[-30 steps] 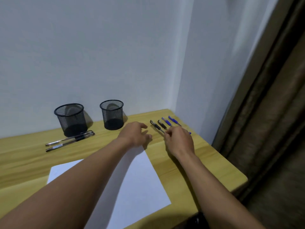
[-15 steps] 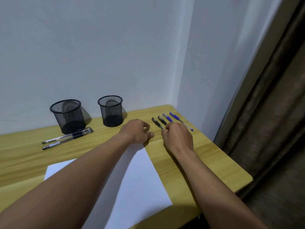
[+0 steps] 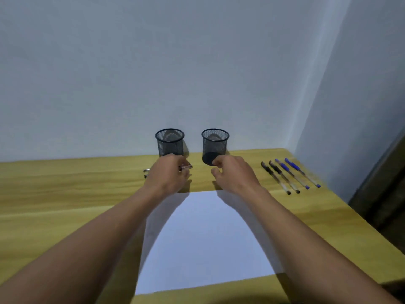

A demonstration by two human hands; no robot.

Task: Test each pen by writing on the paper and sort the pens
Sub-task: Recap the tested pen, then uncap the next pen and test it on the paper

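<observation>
White paper point(image 3: 208, 238) lies on the wooden desk point(image 3: 65, 183) between my forearms. My left hand point(image 3: 168, 174) lies curled over two pens point(image 3: 186, 166) in front of the left mesh cup point(image 3: 169, 142). Only the pens' tips and one end stick out, and the hand hides any grip. My right hand point(image 3: 234, 174) hovers with its fingers apart and nothing in it, just in front of the right mesh cup point(image 3: 215, 145). Further right, two black pens point(image 3: 278, 177) and two blue pens point(image 3: 295, 173) lie side by side in a row.
The desk stands in a corner, with a white wall behind the cups and another wall on the right. The desk's right edge runs just past the blue pens, and a dark curtain point(image 3: 390, 183) hangs beyond it.
Both hands left the row of pens on the right. My left hand moved left onto the two pens by the left cup. My right hand moved in front of the right cup. The view turned left.
</observation>
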